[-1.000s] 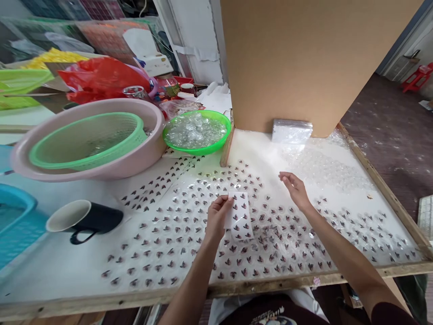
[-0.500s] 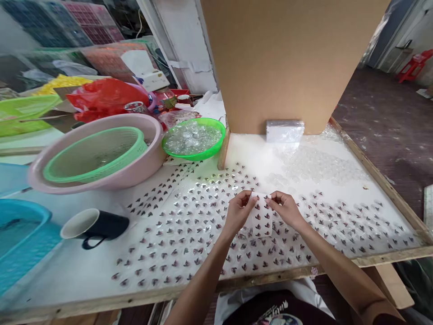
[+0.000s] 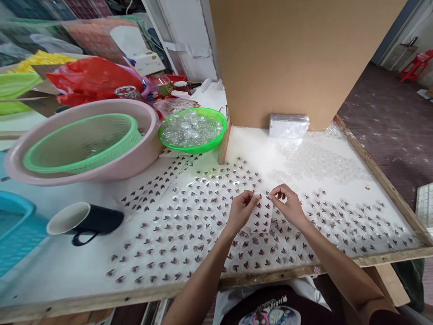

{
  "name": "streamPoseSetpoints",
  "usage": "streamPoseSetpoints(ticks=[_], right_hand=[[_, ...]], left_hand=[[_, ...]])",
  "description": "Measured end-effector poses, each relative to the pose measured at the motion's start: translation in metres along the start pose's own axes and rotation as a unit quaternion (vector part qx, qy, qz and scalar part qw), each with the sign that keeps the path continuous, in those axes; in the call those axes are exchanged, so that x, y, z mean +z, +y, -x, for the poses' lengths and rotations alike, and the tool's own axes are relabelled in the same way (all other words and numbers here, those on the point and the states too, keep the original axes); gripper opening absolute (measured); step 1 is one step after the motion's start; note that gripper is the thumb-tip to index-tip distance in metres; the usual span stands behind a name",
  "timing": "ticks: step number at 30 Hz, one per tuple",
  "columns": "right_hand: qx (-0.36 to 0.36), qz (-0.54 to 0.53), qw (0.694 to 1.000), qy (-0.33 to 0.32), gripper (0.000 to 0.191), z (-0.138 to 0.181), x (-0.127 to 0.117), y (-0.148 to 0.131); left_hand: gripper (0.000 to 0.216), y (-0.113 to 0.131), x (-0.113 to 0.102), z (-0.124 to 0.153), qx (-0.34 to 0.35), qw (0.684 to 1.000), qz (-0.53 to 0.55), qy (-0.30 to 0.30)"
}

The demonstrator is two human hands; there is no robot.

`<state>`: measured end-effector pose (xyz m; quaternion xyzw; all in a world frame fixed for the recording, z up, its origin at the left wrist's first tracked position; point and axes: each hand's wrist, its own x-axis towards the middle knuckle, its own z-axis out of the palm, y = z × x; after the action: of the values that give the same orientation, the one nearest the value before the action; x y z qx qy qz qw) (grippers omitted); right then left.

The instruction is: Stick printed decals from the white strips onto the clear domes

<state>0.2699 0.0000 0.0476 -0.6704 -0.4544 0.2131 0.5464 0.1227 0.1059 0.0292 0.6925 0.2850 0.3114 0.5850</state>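
Observation:
A white sheet of small dark butterfly-like stickers (image 3: 262,220) is held above the table. My left hand (image 3: 242,209) grips it by the top left edge, thumb over the fingers. At the sheet's top right corner, my right hand (image 3: 288,206) pinches a small dark sticker (image 3: 269,196) between thumb and fingertips, its other fingers curled. Under and around both hands lie many clear round pieces (image 3: 189,221), each with a similar dark motif. How far the pinched sticker is off its sheet is too small to tell.
A dark mug (image 3: 98,219) lies on its side at left. Behind it are a pink basin (image 3: 149,135) holding a green colander (image 3: 84,155), and a green bowl (image 3: 221,137) of clear pieces. A cardboard panel (image 3: 297,58) and wrapped stack (image 3: 289,126) stand behind; wooden edging (image 3: 389,180) borders the table.
My right hand's fingertips have drawn slightly right and up from the sheet's top corner. The sheet leans a little to the left. The view has shifted slightly.

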Motion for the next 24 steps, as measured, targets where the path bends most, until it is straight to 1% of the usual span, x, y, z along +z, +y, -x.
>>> streamPoseSetpoints(ticks=[5,7,10,14,16,18,20,23,24], right_hand=[[-0.002,-0.038,0.998,0.045,0.014,-0.004,0.006,-0.002],[0.0,-0.05,0.999,0.023,0.019,-0.007,0.009,-0.004],[0.006,-0.062,0.998,-0.013,0.036,-0.008,0.016,-0.009],[-0.001,-0.083,0.997,0.009,0.034,-0.005,0.024,-0.017],[-0.013,-0.09,0.995,0.032,0.031,-0.003,0.021,-0.02],[-0.024,-0.097,0.993,0.07,0.031,-0.006,0.01,-0.02],[-0.02,-0.093,0.989,0.114,0.036,-0.013,-0.011,-0.012],[0.027,-0.055,0.985,0.161,0.046,-0.027,-0.05,0.016],[0.053,-0.035,0.985,0.162,0.047,-0.032,-0.062,0.028]], left_hand=[[0.04,0.004,-0.001,0.001,0.031,0.999,-0.018,0.027],[0.04,0.004,0.0,0.002,0.04,0.998,-0.026,0.029],[0.037,0.003,0.0,0.002,0.053,0.998,-0.042,0.021],[0.039,0.002,-0.001,0.002,0.055,0.997,-0.056,0.017],[0.04,0.002,-0.001,0.001,0.05,0.997,-0.055,0.013],[0.041,0.002,-0.002,0.001,0.044,0.998,-0.048,0.017],[0.042,0.002,-0.003,0.0,0.038,0.998,-0.036,0.027],[0.041,0.001,-0.006,-0.001,0.029,0.999,-0.006,0.04],[0.04,0.001,-0.007,-0.002,0.023,0.999,0.006,0.044]])
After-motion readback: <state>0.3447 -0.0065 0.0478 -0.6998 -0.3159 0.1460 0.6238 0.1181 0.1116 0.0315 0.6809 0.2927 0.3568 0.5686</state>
